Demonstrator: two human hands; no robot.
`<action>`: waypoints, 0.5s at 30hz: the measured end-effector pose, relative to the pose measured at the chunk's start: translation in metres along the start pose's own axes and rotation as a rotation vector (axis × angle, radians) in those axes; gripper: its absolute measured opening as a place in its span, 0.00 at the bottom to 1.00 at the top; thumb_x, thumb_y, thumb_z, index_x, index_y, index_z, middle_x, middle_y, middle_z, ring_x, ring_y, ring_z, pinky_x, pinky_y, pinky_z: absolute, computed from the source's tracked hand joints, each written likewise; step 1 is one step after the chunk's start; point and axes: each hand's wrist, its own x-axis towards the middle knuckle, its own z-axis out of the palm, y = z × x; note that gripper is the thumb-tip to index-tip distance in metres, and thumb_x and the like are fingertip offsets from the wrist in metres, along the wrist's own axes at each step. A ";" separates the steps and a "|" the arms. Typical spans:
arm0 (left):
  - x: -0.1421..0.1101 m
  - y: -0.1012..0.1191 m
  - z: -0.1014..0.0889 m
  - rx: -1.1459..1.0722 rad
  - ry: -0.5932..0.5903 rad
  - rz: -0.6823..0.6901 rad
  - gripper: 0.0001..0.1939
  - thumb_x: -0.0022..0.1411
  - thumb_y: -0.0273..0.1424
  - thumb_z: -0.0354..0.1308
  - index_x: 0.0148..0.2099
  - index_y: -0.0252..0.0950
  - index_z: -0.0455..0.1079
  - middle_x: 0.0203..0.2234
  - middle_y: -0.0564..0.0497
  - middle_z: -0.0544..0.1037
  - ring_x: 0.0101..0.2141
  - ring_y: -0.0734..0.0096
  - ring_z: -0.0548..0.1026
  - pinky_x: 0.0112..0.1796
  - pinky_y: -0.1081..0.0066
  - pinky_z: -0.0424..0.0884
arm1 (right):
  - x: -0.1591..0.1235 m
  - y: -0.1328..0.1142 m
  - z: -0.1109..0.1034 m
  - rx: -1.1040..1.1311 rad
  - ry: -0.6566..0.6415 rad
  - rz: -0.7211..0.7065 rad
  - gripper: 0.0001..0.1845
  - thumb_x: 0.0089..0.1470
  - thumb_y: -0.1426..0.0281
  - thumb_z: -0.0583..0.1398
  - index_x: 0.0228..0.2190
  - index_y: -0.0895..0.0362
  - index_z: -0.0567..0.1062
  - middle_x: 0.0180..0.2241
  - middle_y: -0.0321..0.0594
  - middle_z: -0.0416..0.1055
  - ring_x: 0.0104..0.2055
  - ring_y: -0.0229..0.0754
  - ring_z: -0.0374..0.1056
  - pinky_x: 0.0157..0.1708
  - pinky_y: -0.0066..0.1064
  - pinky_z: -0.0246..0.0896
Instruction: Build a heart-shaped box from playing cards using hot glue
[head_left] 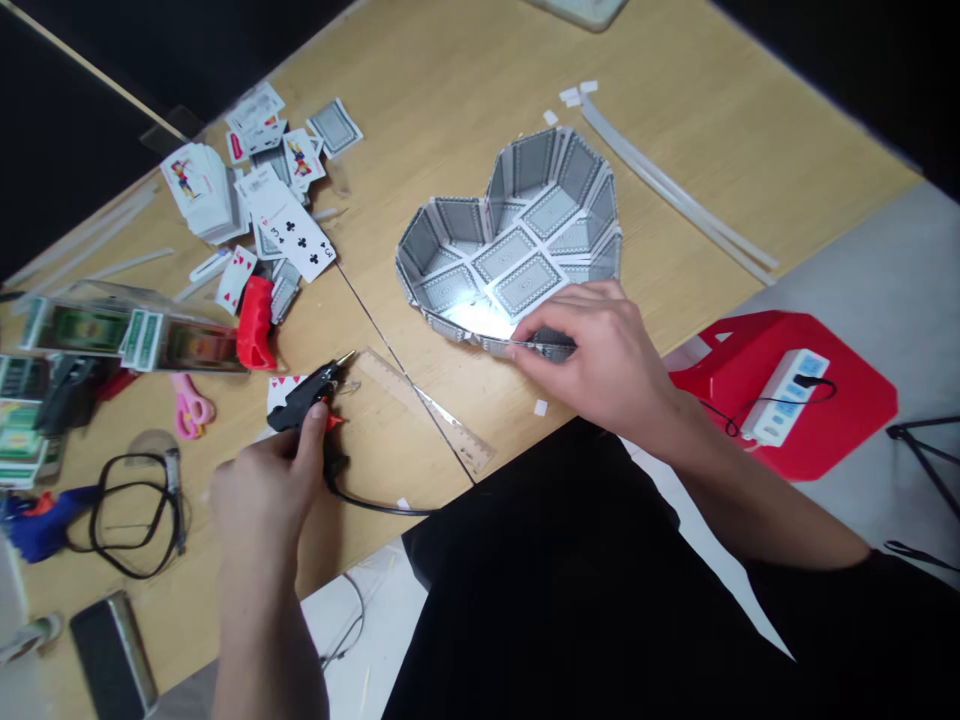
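Observation:
A heart-shaped box (517, 262) built from grey-backed playing cards rests on the table, its inside facing up and a bright light patch on its near part. My right hand (600, 345) is closed at the box's near right edge, thumb and fingers pinching the card wall. Whether a small piece is also between the fingertips, I cannot tell. To the left, my left hand (274, 480) grips a black glue gun (311, 393) with an orange trigger, its metal nozzle pointing up and right, away from the box. A clear ruler (427, 410) lies between the glue gun and the box.
Loose playing cards (292, 225) spread at the back left, near a red tool (256, 325) and card boxes (135, 335). Pink scissors (193, 408), a coiled black cable (139, 515) and a phone (112, 655) lie left. White strips (675, 190) lie right; a power strip (787, 395) sits on a red stool.

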 end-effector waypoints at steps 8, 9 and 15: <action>-0.013 0.048 -0.022 -0.237 0.357 0.572 0.16 0.73 0.48 0.63 0.43 0.41 0.76 0.34 0.49 0.79 0.35 0.58 0.78 0.38 0.60 0.71 | 0.000 -0.002 -0.002 0.005 -0.007 0.007 0.06 0.60 0.71 0.71 0.31 0.51 0.80 0.35 0.34 0.85 0.42 0.48 0.79 0.55 0.44 0.62; -0.010 0.063 -0.023 -0.288 0.368 0.750 0.14 0.73 0.46 0.63 0.47 0.41 0.77 0.40 0.47 0.80 0.41 0.56 0.80 0.45 0.58 0.74 | 0.000 -0.002 -0.002 0.004 -0.006 0.003 0.06 0.60 0.71 0.71 0.31 0.51 0.80 0.35 0.34 0.85 0.42 0.48 0.79 0.55 0.44 0.62; 0.028 0.142 -0.032 -0.333 0.090 1.331 0.17 0.70 0.44 0.68 0.55 0.42 0.78 0.61 0.41 0.78 0.63 0.44 0.73 0.64 0.44 0.65 | 0.000 -0.001 -0.002 -0.008 -0.011 -0.020 0.05 0.62 0.69 0.70 0.33 0.51 0.81 0.36 0.35 0.85 0.43 0.48 0.80 0.55 0.44 0.62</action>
